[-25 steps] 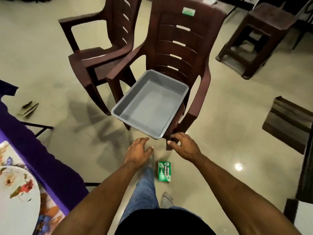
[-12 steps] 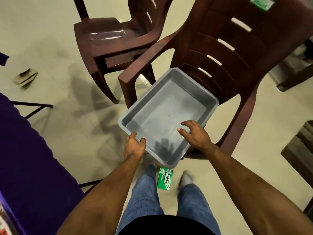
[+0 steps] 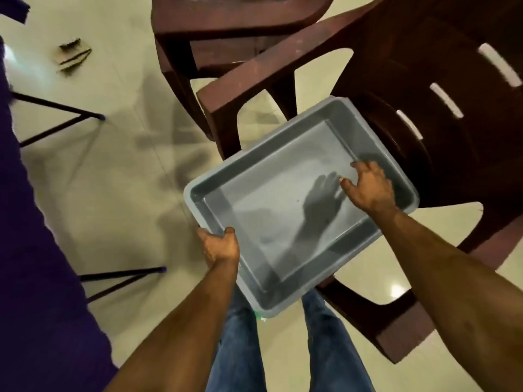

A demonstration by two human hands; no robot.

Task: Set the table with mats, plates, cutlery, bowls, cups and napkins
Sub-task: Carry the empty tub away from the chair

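- Grey plastic tray (image 3: 285, 222), dead centre of the view, sitting on the seat of the near brown chair (image 3: 424, 89) with its 7 o'clock corner hanging out past the seat edge over the floor (image 3: 113, 193).
- Left hand (image 3: 220, 246) at the tray's 8 o'clock edge: fingers wrapped under the rim, thumb hooked over the top, a firm grip.
- Right hand (image 3: 368, 188) at 2 o'clock, over the far end of the tray, fingers spread and bent; whether they touch the tray's wall I cannot tell. Its shadow falls on the tray floor.
- Nothing lies inside the tray.
- Second brown chair (image 3: 226, 21) at 12 o'clock, just behind the first.
- Purple cloth (image 3: 34, 264) runs down the 9 o'clock side, thin black legs (image 3: 56, 108) beneath it.
- Blue jeans (image 3: 240, 349) at 6 o'clock.
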